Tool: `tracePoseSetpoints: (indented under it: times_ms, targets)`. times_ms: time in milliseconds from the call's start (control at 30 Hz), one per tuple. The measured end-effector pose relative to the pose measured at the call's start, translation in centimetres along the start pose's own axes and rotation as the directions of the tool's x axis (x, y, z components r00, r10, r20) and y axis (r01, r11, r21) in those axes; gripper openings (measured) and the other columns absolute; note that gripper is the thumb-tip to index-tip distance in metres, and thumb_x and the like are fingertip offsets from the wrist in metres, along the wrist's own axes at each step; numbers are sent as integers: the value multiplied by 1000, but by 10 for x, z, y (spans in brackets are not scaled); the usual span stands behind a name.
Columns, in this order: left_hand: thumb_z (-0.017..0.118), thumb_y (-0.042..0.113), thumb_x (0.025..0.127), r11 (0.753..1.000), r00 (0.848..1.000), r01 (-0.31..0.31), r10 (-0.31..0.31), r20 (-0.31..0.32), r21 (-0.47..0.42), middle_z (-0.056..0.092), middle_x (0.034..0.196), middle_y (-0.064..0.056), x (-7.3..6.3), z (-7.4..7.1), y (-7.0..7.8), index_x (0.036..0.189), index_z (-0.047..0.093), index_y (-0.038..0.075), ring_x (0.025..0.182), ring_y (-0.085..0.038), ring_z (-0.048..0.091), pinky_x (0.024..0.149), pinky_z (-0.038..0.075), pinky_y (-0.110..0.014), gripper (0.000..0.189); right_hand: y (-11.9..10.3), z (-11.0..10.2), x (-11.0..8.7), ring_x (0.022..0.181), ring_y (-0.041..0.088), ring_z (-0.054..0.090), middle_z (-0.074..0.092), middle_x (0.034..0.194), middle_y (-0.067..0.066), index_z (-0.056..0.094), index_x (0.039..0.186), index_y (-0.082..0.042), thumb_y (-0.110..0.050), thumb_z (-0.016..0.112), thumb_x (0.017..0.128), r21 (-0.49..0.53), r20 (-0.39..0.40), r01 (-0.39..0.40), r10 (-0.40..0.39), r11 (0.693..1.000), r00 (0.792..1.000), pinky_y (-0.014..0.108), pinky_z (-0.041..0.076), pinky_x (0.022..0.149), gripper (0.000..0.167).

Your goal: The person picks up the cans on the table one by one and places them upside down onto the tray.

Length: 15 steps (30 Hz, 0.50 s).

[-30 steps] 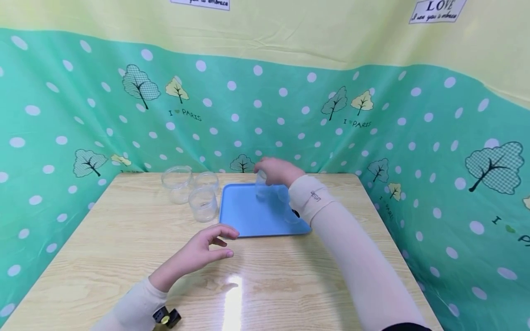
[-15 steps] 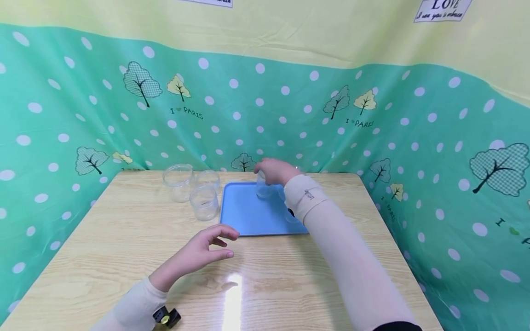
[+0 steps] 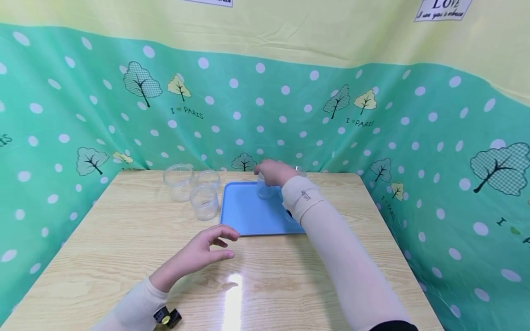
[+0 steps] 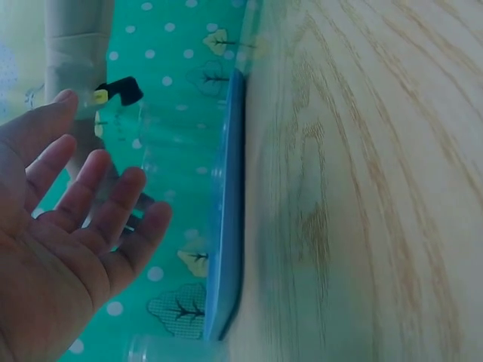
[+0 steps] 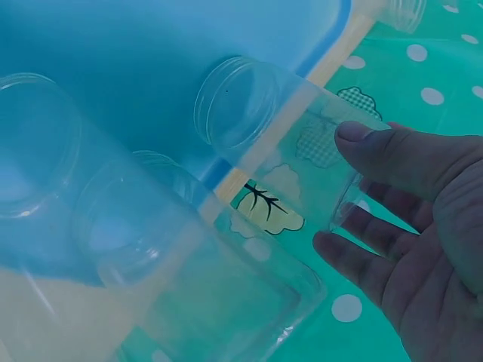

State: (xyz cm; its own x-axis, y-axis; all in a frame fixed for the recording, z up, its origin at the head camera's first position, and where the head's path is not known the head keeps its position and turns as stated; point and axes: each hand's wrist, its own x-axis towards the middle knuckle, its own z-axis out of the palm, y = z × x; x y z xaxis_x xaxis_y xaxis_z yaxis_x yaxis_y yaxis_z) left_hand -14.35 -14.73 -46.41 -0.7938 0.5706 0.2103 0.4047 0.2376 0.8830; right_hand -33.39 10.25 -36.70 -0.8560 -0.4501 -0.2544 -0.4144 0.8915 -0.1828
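Observation:
My right hand [image 3: 273,172] is over the back of a blue tray [image 3: 244,216], its thumb and fingers around the upper end of a clear plastic jar [image 5: 264,121]. The jar stands upside down, its threaded rim at the tray surface. Two more clear jars, a nearer jar [image 5: 38,151] and a square-cornered jar [image 5: 211,256], stand inverted beside it in the right wrist view. My left hand [image 3: 203,248] hovers over the table in front of the tray, fingers loosely bent and holding nothing; its palm shows in the left wrist view.
Left of the tray, a wide-rimmed clear container [image 3: 179,184], a small clear jar [image 3: 208,178] and another clear jar [image 3: 204,203] are grouped on the wooden table [image 3: 124,239]. A green dotted curtain [image 3: 232,115] hangs behind and along both sides.
The head view has shifted slightly. My right forearm has swung a little to the left, while the hand stays at the same jar. My left hand has kept its place.

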Motion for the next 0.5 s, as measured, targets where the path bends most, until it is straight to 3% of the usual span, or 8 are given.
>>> tracePoseSetpoints:
  times_ms: [233, 500]
  targets:
    - [80, 7, 88, 1000, 1000, 0, 0, 5, 9, 67, 125, 2, -1, 0, 1, 126, 66, 21, 117, -20, 64, 96, 59, -44, 42, 2, 4, 1, 142, 33, 44, 47, 155, 5, 60, 143, -28, 5, 66, 90, -17, -18, -9, 9, 1000, 1000, 53, 46, 113, 62]
    - [80, 7, 88, 1000, 1000, -13, 13, 7, 11, 67, 124, 2, -1, 1, -1, 126, 66, 21, 116, -20, 64, 96, 59, -43, 42, -1, 5, 2, 141, 34, 45, 49, 152, 5, 59, 143, -28, 4, 63, 93, -38, -8, -4, 4, 999, 1000, 54, 46, 112, 60]
